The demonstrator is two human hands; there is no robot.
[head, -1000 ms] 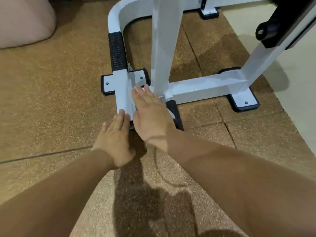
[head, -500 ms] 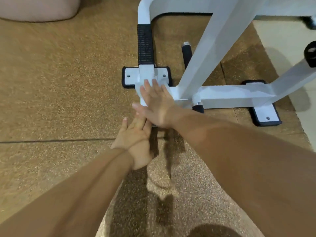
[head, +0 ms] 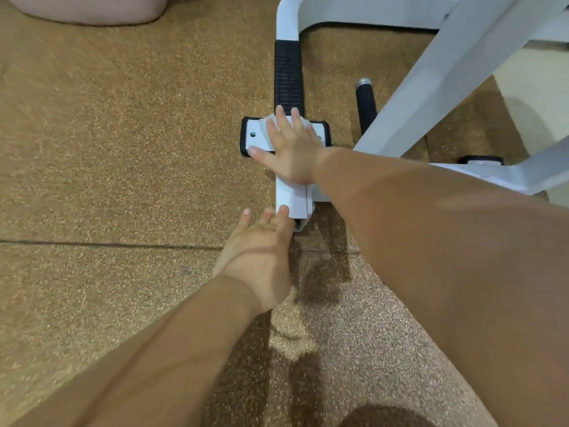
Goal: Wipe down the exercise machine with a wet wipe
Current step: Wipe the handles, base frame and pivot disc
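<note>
The white exercise machine frame [head: 292, 199] stands on the floor, with a black ribbed tread [head: 288, 76] on its left rail and a bolted foot plate [head: 252, 134]. My right hand [head: 291, 149] lies flat with straight fingers on a white wet wipe [head: 267, 126], pressing it onto the rail over the foot plate. Most of the wipe is hidden under the palm. My left hand [head: 261, 238] rests with relaxed fingers against the near end of the rail, fingertips touching the white tube.
A slanted white upright [head: 437, 72] rises on the right, with a black padded peg [head: 365, 104] beside it. Brown speckled rubber floor tiles [head: 123, 149] lie all around. A pinkish cushion edge [head: 86, 7] is at the top left. A pale floor strip [head: 535, 97] runs at the right.
My right hand has slid the wipe away from me along the rail, from the joint near the upright onto the foot plate. My left hand stays at the rail's near end.
</note>
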